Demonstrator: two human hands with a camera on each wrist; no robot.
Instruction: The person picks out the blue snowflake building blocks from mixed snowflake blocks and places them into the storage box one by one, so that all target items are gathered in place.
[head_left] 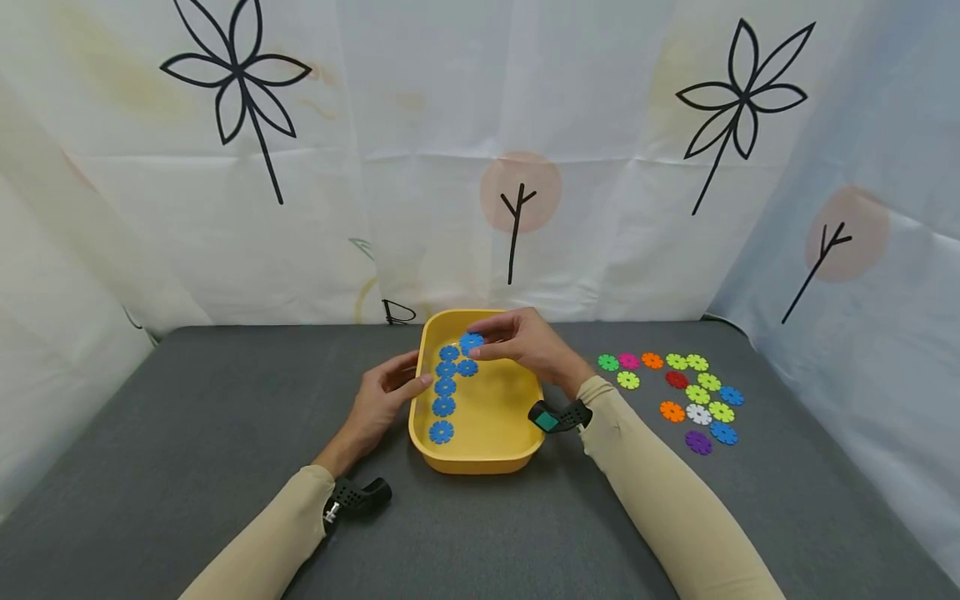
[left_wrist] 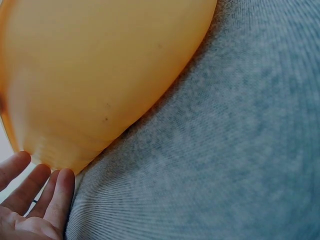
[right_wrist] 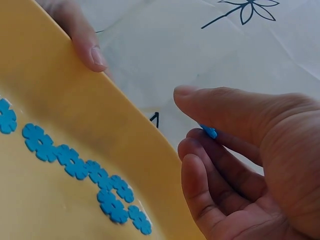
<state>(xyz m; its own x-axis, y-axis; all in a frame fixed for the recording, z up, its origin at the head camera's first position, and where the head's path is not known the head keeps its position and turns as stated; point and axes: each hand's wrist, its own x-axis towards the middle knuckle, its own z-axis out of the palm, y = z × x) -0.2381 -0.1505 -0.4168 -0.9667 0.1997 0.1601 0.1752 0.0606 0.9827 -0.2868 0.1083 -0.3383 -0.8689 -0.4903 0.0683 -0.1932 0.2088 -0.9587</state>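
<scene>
A yellow plastic tub [head_left: 487, 462] stands on the grey table. My left hand [head_left: 378, 404] holds its left side: the thumb lies on the rim, and the fingertips touch the outer wall in the left wrist view. Over the tub's far end, my right hand [head_left: 525, 343] pinches a blue flower-shaped disc [right_wrist: 209, 131] between thumb and fingers, which mostly hide it in the right wrist view. More blue flower-shaped discs [head_left: 444, 406] lie in a column along the tub's left side, with another disc [head_left: 467, 367] beside the column.
To the right of the tub lie loose flower-shaped discs in several colours, including a purple disc [head_left: 698, 442], a red disc [head_left: 677, 380] and a blue disc [head_left: 723, 432]. A white curtain [head_left: 420, 208] with printed plants hangs behind the grey table [head_left: 225, 417].
</scene>
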